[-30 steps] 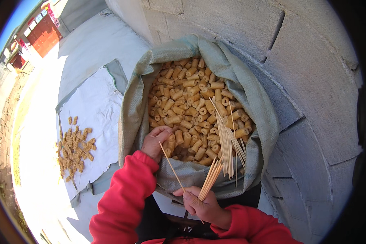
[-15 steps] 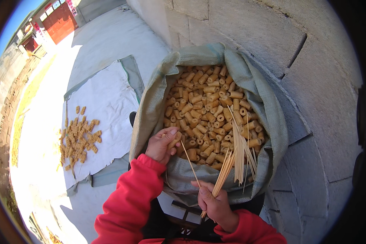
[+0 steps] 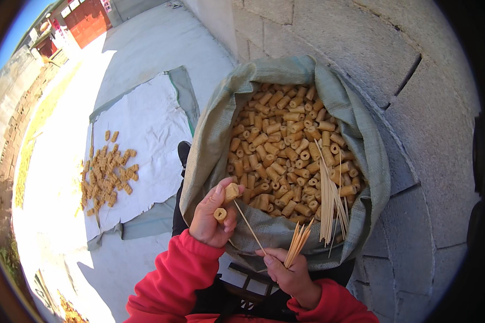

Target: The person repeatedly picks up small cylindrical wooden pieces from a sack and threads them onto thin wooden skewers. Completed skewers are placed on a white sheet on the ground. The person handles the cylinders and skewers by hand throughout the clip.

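Skewer tip hard to read: the thin pale wooden skewer runs from the right hand up to the tan hollow cylindrical piece pinched between thumb and fingers of the left hand. Cannot tell whether the point sits inside the hole or only against the piece. A second tan ring-ended piece lies below the pinch, within the curled left fingers; its far end is covered by them.

Right fingers closed round the skewer and a fanned bundle of orange-tan pointed sticks; the bundle's lower ends are lost in the fist. Both red fleece sleeves run off the lower edge.

Container: grey-green woven sack, rim rolled outward, just beyond the fingers of both hands. Heaped inside, tan hollow cylinders; depth hidden. Loose pale sticks lie over the heap's near right side, beyond the right fingers.

Well left of the left fingers, a white cloth sheet bears a scatter of ridged brown pieces, its sunlit edge washed out.
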The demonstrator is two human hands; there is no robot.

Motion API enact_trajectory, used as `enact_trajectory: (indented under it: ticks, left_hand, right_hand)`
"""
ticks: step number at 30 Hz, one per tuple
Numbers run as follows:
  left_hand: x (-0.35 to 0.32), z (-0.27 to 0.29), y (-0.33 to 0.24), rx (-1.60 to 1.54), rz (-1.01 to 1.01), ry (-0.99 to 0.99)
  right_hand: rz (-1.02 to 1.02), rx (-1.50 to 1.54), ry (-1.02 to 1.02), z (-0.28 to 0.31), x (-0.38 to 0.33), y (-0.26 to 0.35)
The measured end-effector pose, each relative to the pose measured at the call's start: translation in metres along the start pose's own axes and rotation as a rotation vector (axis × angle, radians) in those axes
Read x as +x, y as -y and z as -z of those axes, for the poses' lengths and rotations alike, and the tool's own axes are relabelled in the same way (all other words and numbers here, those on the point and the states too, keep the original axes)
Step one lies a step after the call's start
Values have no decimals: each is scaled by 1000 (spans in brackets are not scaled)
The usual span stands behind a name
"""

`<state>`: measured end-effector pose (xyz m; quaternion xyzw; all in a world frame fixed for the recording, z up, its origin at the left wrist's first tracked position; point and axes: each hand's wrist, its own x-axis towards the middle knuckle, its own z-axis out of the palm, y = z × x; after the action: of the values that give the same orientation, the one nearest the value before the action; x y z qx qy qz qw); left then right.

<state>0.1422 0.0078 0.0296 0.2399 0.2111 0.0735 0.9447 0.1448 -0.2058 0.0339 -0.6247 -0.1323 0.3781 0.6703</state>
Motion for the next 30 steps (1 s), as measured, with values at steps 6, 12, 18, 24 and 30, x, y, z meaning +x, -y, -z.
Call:
enact_trajectory:
  ticks: [6, 12, 18, 24, 30]
  left_hand:
    - [-3, -3, 2, 152, -57, -68]
    - [-15, -8, 11, 168, -65, -96]
    - [-34, -14, 45, 286, 21, -94]
    - [-34, -7, 45, 250, -16, -134]
    - [-13, 2, -4, 166, -244, -253]
  right_hand:
    - [-17, -19, 3, 1, -1, 1]
    - [108, -157, -75, -3, -2, -5]
    - [203, -151, -167, -10, 2, -10]
    - [99, -72, -109, -4, 2, -13]
    - [127, -161, 95, -3, -8, -21]
